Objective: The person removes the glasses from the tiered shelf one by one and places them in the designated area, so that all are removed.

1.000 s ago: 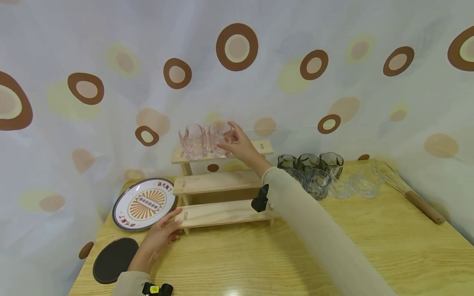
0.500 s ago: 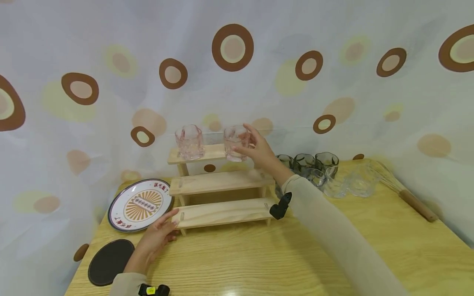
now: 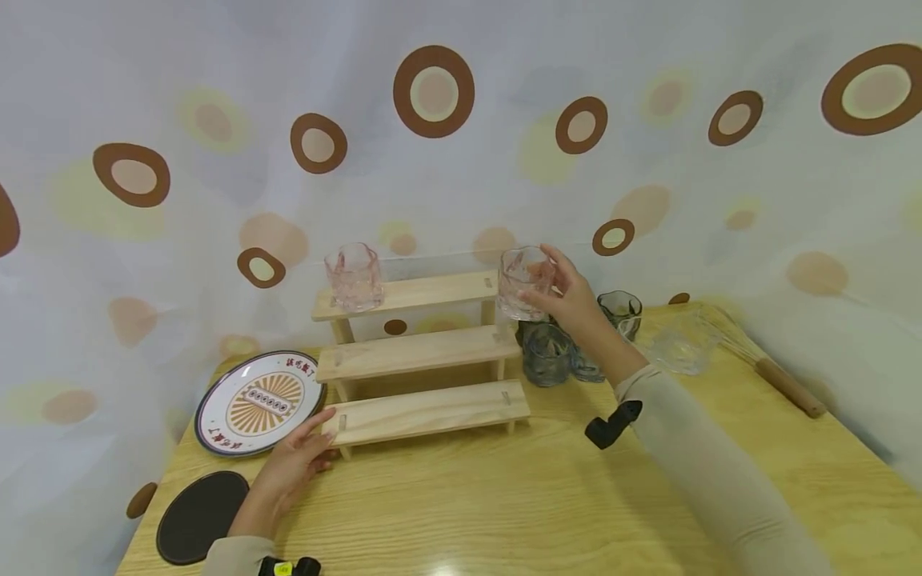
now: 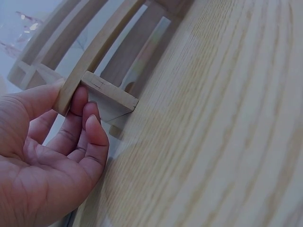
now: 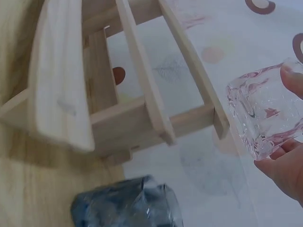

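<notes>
A pink-tinted glass (image 3: 517, 286) is gripped by my right hand (image 3: 572, 304), in the air just off the right end of the top shelf. In the right wrist view that glass (image 5: 265, 106) sits between thumb and fingers. Another pink glass (image 3: 356, 278) stands at the left end of the top tier of the three-step wooden rack (image 3: 425, 411). My left hand (image 3: 290, 464) pinches the left end of the rack's lowest board; the left wrist view shows the thumb above the board (image 4: 85, 61) and the fingers curled beneath it.
Dark and bluish glasses (image 3: 547, 356) stand right of the rack, partly hidden by the right hand and forearm. Beyond them are a clear glass (image 3: 680, 348) and a whisk (image 3: 788, 386). A patterned plate (image 3: 255, 400) and a black round mat (image 3: 202, 518) lie at the left.
My right hand has carried one pink glass rightward, from beside the other pink glass to past the shelf's right end. The left hand keeps its hold on the rack. The view has shifted slightly right.
</notes>
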`<control>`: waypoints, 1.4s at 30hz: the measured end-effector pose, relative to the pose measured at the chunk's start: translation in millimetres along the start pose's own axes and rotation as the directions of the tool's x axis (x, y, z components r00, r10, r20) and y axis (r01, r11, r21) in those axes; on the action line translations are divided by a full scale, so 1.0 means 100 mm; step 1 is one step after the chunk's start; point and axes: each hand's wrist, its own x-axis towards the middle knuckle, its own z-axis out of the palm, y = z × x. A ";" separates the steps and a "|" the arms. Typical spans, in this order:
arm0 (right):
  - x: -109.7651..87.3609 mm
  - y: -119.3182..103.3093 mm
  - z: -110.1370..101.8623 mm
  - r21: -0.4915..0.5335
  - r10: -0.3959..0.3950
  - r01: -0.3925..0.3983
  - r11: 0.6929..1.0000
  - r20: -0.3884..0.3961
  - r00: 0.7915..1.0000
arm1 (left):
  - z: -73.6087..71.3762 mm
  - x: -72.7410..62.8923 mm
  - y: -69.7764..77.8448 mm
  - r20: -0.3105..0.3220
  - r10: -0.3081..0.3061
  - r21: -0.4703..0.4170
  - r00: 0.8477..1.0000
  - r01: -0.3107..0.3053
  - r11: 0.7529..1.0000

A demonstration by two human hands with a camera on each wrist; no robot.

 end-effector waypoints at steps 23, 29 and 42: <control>-1.01 0.58 -0.40 -0.039 0.105 -0.113 0.993 -0.159 0.982 | -0.02 -0.02 0.03 -0.002 -0.004 0.009 1.000 0.004 1.000; -1.14 0.71 -0.38 -0.011 0.152 -0.156 0.988 -0.167 0.974 | 0.00 -0.02 0.02 -0.003 -0.009 0.010 1.000 0.009 1.000; -1.21 0.99 -0.31 0.051 0.254 -0.249 0.967 -0.201 0.946 | 0.01 -0.02 0.02 0.001 -0.008 0.021 1.000 0.008 1.000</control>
